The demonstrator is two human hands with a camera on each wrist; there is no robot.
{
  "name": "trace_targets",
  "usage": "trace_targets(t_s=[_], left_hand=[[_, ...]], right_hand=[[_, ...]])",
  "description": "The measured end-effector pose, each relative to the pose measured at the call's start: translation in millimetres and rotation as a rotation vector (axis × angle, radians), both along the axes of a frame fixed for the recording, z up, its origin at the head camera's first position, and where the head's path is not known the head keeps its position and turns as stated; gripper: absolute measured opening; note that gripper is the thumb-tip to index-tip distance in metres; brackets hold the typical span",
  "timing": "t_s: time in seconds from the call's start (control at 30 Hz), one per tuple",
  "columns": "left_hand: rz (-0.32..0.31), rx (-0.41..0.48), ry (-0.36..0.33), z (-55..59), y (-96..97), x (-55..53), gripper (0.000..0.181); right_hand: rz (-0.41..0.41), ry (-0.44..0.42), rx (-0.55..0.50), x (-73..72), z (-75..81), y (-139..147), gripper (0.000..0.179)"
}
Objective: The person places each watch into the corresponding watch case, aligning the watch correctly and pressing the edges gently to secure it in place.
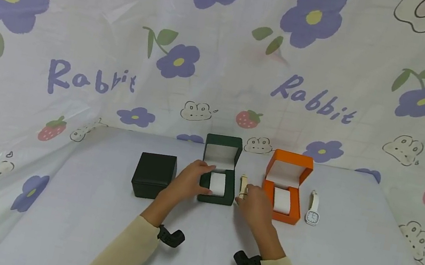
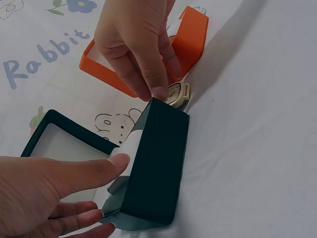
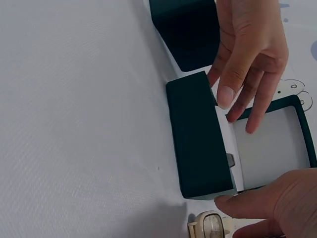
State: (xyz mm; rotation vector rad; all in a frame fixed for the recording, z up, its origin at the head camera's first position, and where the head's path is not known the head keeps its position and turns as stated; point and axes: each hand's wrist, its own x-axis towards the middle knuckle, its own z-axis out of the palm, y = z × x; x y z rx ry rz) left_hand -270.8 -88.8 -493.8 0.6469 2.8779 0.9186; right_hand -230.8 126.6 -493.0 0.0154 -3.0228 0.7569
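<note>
A green watch box (image 1: 230, 188) stands with its lid up and a white cushion (image 1: 217, 184) inside. My left hand (image 1: 186, 182) is at the box's left side; its thumb reaches over the cushion and its other fingers lie fairly straight at the side wall. To the right of that box lies a cream wristwatch (image 3: 212, 225), with its case toward me. My right hand (image 1: 258, 207) is over its strap, thumb on one side and fingers on the other, pinching it close beside the box corner. The right hand partly covers the watch in the head view.
A closed dark green box (image 1: 154, 174) sits at the left. On the right is an orange watch box (image 1: 283, 217) with its lid up and a white cushion inside. A white wristwatch (image 1: 312, 212) lies beyond it. Behind hangs a flower-printed cloth (image 1: 222, 77).
</note>
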Motion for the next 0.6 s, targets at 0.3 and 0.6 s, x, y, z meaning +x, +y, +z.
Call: trace_targets(t_s=[0.3, 0.6], left_hand=[[-0.026, -0.159, -0.007, 3.0, 7.7, -11.4, 0.080], [-0.024, -0.264, -0.026, 11.1, 15.2, -12.5, 0.077]], right_hand=[[0.006, -0.014, 0.037, -4.1, -9.2, -2.3, 0.034], [-0.020, -0.036, 0.040, -4.8, -9.6, -3.9, 0.026]])
